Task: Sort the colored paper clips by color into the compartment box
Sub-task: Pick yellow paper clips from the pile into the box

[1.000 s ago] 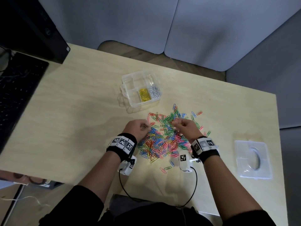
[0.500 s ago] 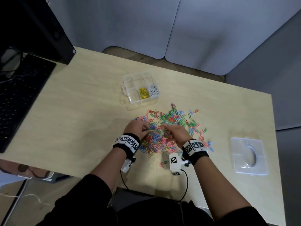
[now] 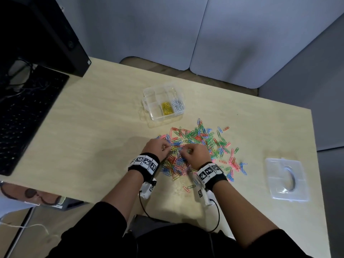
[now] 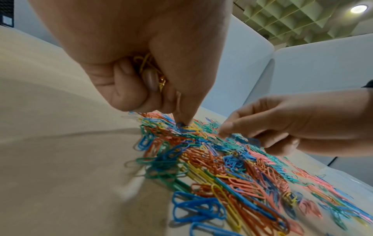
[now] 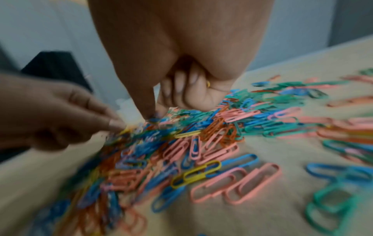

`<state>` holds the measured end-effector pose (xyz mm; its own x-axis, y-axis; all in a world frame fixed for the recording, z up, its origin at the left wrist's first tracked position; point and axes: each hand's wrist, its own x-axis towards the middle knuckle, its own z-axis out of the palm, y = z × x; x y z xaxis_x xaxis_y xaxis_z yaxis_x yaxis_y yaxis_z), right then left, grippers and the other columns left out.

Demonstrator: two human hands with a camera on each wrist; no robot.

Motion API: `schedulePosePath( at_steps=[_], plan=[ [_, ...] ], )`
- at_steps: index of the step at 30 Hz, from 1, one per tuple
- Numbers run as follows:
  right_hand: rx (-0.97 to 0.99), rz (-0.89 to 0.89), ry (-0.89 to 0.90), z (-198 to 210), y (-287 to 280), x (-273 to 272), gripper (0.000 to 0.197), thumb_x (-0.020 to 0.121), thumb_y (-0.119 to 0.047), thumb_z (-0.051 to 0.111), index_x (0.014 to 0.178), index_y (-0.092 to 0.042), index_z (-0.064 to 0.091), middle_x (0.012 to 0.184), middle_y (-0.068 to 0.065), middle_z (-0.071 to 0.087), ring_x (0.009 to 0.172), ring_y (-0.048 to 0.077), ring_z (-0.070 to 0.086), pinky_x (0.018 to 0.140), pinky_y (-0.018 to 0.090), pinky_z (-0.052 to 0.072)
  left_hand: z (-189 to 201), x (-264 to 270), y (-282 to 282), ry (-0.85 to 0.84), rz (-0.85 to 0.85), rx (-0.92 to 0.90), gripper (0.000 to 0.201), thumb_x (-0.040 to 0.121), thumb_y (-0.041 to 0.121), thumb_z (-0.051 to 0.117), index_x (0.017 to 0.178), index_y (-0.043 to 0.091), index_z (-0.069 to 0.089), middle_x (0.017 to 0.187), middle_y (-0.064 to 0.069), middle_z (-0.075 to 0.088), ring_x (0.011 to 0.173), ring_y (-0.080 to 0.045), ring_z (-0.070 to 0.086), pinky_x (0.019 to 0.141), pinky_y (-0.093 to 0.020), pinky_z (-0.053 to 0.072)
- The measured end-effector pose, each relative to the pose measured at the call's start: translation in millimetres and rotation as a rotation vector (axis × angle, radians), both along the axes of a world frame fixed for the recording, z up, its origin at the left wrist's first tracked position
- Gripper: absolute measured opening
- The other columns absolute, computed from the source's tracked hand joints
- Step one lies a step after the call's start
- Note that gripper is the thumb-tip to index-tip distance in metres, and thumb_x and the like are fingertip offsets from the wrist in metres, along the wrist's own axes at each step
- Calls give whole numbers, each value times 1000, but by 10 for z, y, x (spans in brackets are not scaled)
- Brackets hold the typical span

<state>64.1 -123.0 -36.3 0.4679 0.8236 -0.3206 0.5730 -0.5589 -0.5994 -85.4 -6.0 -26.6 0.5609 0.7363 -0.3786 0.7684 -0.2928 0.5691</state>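
Two compartments of the compartment box (image 3: pixel 149 94) already hold clips, yellow ones (image 3: pixel 166 108) in one and white ones (image 3: pixel 177 105) beside them, and the rest of the box looks bare from my feed. The box sits on the table (image 3: pixel 93 127) just beyond the heap of mixed paper clips (image 3: pixel 195 146), with its lid (image 3: pixel 286 177) well apart off to the right. Compared with a second ago, my hands have drawn closer together over the near-left part of the heap, and the right one has come in from the middle of the pile toward the left. My left hand (image 3: pixel 158 148) has its fingers curled round a small clutch of yellow clips (image 4: pixel 144 61) tucked in the palm, while its fingertip (image 4: pixel 184 121) presses down on another yellow clip in the heap. My right hand (image 3: pixel 195 152) is curled as well; its wrist view shows a glint of yellow (image 5: pixel 208 83) caught under the folded fingers, and thumb and forefinger reach down into the pile, though blur keeps me from telling whether they have closed on a clip. I judge that I am still gathering yellow, both hands converging on the same patch, so a trip to the yellow compartment should come once this patch is picked clean. Red, pink, blue and green remain wholly unsorted.
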Motion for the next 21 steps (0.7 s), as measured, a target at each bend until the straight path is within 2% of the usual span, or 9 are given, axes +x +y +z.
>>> schedulePosePath(
  at_steps=[2,4,6,9,12,15,17,19,21],
  plan=[
    [92,-124,169,-13,-83,77,23,86,-39,72,75,-19,74,59,2,66,48,9,53,50,22,46,-2,-10,10,22,-14,-13,14,85,35,72,93,25,77,91,0,72,73,-14,57,72,-24,49],
    [126,-218,346,7,-166,128,20,85,-32,76,78,-13,76,72,4,73,59,13,63,56,23,50,-7,-2,31,27,-24,-42,13,83,34,74,91,26,78,92,2,73,77,-14,63,76,-27,54],
    [105,-264,386,14,-224,165,19,86,-28,75,82,-10,78,82,5,76,67,18,68,59,23,53,-10,9,51,23,-31,-62,11,81,32,75,89,26,78,89,3,72,80,-14,65,79,-29,57],
    [39,-354,242,-9,-268,251,15,86,-26,74,83,-12,77,75,-1,71,62,8,61,61,22,48,25,28,55,6,-40,-57,5,83,29,73,85,26,76,80,5,63,76,-13,61,75,-25,53],
    [12,-389,76,-15,-278,295,9,80,-26,77,86,-22,72,62,-11,57,57,3,51,62,22,41,23,44,50,-24,-39,-85,9,89,28,66,85,22,71,80,-4,65,76,-20,61,73,-26,49],
    [-68,-249,-39,45,-244,190,8,79,-34,75,76,-27,70,57,-12,55,51,5,51,55,22,45,-24,67,54,-60,-50,-124,17,96,24,52,85,15,60,80,-6,64,76,-26,58,70,-32,48],
    [-139,-140,-121,57,-210,130,4,81,-33,71,81,-29,72,60,-10,61,54,9,59,59,26,54,-34,82,51,-81,-40,-117,24,101,21,42,80,11,49,67,-4,51,68,-27,49,60,-35,35],
    [-170,-65,-147,33,-188,105,7,81,-31,70,87,-30,73,68,-7,65,60,11,63,64,27,57,-51,82,48,-112,-36,-98,28,102,23,41,77,12,45,61,1,43,60,-22,42,59,-32,28],
    [-166,-47,-131,-11,-188,106,8,81,-28,69,88,-31,72,72,-8,68,62,11,64,64,25,55,-86,72,49,-137,-49,-84,29,101,26,48,74,13,48,59,2,45,55,-18,43,58,-29,31]
  ],
)
